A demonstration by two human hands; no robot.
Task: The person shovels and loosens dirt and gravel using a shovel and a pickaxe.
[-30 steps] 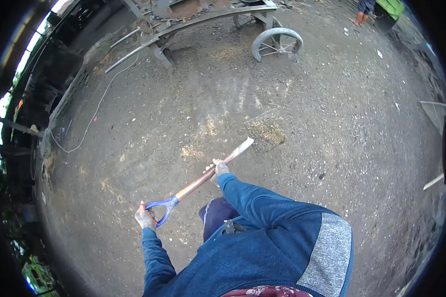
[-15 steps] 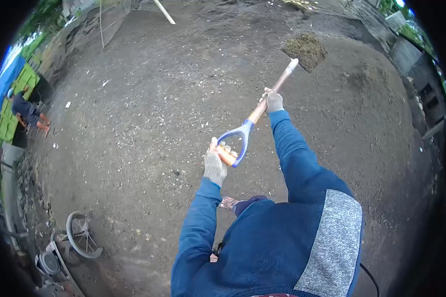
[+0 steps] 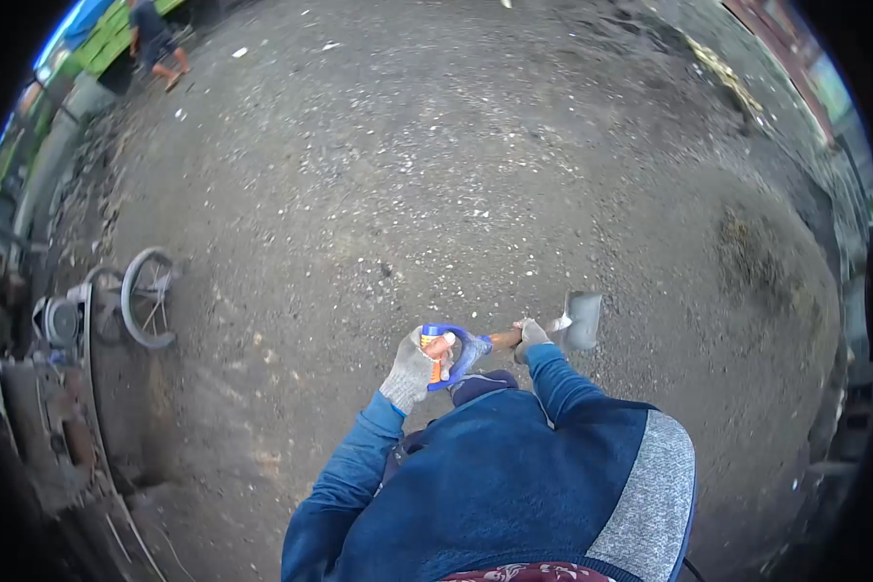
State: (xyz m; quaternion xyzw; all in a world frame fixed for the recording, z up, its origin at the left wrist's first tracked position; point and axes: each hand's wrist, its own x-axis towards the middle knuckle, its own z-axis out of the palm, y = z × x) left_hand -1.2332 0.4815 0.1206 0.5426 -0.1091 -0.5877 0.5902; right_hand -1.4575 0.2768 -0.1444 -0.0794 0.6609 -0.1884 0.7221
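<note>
Shovel point(image 3: 503, 340) in both hands, low over the gravelly ground point(image 3: 456, 213), right in front of the body! The gloved left hand point(image 3: 412, 369) is curled shut round the orange grip point(image 3: 435, 370) of the blue handle point(image 3: 468, 355); the gloved right hand point(image 3: 531, 336) wraps the shaft point(image 3: 498, 341), near the grey blade point(image 3: 582, 321). Blade touching down? Can't tell. Spoked wheel point(image 3: 147, 298) by the ground's left edge, a person point(image 3: 152, 37) up at its top-left corner, just beside something green point(image 3: 107, 41).

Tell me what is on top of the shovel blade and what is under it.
The upward face of the shovel blade looks bare, with no load visible. Whatever lies directly beneath is covered by it; stony ground shows around it.
</note>
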